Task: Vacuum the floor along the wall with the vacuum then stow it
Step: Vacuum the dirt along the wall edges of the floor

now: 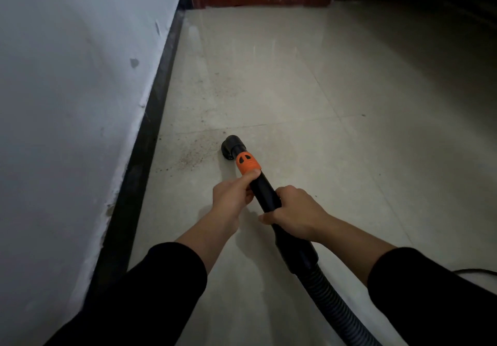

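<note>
Both hands hold the black vacuum wand (265, 192). The left hand (232, 196) grips it just below the orange collar (247, 163), thumb lying along the tube, and the right hand (294, 212) has its fingers (279, 193) wrapped round it lower down, above the ribbed hose (326, 296). The nozzle (230, 146) rests on the tiled floor (322, 82), beside brown crumbs (192, 156) near the black skirting (150, 127) of the white wall (67, 76).

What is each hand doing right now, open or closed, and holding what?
Left hand: closed around the black vacuum tube, just below the orange collar.
Right hand: closed around the same tube, nearer the hose.
</note>
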Available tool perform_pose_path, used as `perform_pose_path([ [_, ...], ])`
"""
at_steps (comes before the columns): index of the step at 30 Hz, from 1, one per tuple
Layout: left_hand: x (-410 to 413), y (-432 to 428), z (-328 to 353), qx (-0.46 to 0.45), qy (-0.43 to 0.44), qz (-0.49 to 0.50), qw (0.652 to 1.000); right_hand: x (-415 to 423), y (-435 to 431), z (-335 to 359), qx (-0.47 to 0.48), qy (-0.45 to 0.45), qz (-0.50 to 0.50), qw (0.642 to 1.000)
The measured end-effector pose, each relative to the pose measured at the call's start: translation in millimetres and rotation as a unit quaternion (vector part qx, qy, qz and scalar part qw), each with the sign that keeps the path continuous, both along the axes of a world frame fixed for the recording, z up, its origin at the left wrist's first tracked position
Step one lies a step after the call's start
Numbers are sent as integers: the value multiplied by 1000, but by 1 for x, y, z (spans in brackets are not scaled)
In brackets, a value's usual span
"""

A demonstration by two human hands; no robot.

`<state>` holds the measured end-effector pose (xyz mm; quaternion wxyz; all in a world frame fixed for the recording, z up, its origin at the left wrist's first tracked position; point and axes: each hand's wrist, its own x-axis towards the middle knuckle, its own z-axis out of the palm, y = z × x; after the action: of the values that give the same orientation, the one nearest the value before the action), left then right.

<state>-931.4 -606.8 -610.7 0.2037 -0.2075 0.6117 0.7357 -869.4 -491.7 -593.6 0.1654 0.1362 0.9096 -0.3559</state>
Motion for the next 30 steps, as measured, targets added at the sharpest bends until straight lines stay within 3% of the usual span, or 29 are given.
perform_pose_path([
  [30, -10, -41, -5, 29, -14, 12, 999, -19, -19, 2, -82, 3, 38, 996],
])
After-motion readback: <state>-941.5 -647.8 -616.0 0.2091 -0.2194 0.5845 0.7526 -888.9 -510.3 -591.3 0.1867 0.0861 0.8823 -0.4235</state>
